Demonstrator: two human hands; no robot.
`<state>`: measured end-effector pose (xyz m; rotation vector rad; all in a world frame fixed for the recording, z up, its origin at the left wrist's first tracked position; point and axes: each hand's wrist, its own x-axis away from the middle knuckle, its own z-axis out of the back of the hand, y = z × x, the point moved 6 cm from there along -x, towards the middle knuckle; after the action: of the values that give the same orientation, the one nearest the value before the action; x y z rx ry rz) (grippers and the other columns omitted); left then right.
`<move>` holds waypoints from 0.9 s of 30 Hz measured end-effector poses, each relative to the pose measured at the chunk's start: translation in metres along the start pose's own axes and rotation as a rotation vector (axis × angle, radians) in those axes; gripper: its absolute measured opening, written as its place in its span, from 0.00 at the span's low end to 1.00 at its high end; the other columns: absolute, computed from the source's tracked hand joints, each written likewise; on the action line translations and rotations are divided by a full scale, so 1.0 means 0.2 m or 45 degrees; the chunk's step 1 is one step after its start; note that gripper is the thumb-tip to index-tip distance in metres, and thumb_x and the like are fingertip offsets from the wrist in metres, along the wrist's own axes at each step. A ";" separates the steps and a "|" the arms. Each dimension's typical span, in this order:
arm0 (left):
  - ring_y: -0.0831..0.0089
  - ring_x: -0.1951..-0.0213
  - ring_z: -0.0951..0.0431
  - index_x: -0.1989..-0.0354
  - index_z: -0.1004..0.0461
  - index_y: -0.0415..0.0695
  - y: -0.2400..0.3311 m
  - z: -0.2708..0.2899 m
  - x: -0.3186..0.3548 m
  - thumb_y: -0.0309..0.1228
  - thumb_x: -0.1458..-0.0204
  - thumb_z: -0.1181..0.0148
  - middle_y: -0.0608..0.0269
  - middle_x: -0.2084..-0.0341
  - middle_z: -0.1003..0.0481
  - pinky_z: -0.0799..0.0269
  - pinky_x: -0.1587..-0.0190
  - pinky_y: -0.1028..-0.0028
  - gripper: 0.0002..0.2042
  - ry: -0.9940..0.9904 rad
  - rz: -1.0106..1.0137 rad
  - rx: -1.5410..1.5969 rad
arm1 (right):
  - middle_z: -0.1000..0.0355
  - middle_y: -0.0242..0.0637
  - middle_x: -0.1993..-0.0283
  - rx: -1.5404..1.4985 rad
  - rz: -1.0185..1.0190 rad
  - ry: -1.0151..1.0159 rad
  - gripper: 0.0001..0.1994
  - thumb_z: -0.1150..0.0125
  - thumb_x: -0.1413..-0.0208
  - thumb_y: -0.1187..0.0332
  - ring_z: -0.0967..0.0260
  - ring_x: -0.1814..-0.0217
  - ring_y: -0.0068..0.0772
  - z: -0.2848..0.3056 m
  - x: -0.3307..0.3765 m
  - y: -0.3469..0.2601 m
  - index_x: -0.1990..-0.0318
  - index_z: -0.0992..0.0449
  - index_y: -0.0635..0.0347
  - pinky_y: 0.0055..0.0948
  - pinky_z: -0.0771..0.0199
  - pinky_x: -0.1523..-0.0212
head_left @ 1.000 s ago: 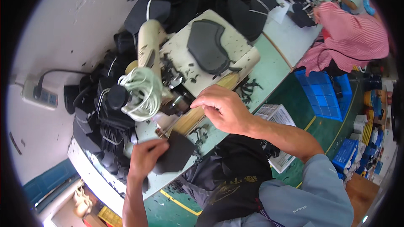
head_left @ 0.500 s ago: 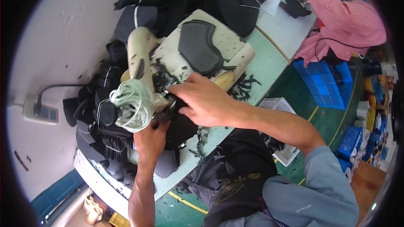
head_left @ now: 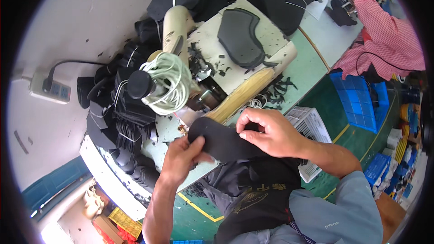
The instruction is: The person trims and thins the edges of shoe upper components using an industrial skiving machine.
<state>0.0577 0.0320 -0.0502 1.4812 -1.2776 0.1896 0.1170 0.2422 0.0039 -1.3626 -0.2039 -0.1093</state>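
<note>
Between my hands, over the table's near edge, is a flat black foam-like piece (head_left: 221,143) with a rounded left end. My left hand (head_left: 181,159) pinches that end between thumb and fingers. My right hand (head_left: 270,132) has its thumb and index finger together at the piece's right part, where the other fingers curl in. Just beyond the piece is a cream machine (head_left: 177,29) with a metal roller part (head_left: 208,95) and a coil of pale cord (head_left: 168,83). Stacked curved grey-black pads (head_left: 240,38) lie on its flat top.
Bundles of black pieces (head_left: 129,95) tied with white bands crowd the wall side. Black scraps (head_left: 282,90) litter the table (head_left: 300,70). A white plastic basket (head_left: 312,126) and a blue crate (head_left: 357,99) stand at right. A person in a pink checked sleeve (head_left: 382,31) is beyond.
Both hands have come away from the machine toward my body, bringing the black piece out with them. The machine's roller part, formerly covered by my right hand, now shows. The view has shifted.
</note>
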 end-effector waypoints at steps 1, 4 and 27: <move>0.67 0.67 0.17 0.53 0.28 0.30 0.01 0.03 -0.03 0.33 0.35 0.48 0.51 0.63 0.21 0.18 0.62 0.70 0.15 0.094 -0.031 -0.112 | 0.26 0.32 0.63 -0.051 -0.127 -0.018 0.06 0.39 0.44 0.77 0.31 0.63 0.18 -0.04 -0.01 0.10 0.59 0.26 0.64 0.23 0.30 0.61; 0.70 0.70 0.18 0.55 0.27 0.30 0.03 0.05 -0.06 0.33 0.37 0.46 0.52 0.67 0.21 0.19 0.67 0.74 0.14 0.151 0.079 -0.052 | 0.24 0.38 0.63 -0.047 -0.162 -0.008 0.08 0.39 0.45 0.75 0.27 0.60 0.27 -0.07 -0.08 0.18 0.58 0.24 0.65 0.27 0.28 0.58; 0.52 0.62 0.21 0.56 0.23 0.40 -0.15 0.40 0.18 0.39 0.46 0.37 0.52 0.63 0.21 0.26 0.59 0.59 0.16 0.815 -0.433 -1.642 | 0.22 0.42 0.62 0.358 0.789 0.829 0.09 0.38 0.45 0.81 0.25 0.66 0.25 0.36 -0.11 -0.27 0.56 0.23 0.70 0.22 0.24 0.66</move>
<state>0.0549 -0.0576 -0.0737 0.4019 -0.3821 -0.3292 0.0787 0.3008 0.0657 -0.9979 0.7218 0.0014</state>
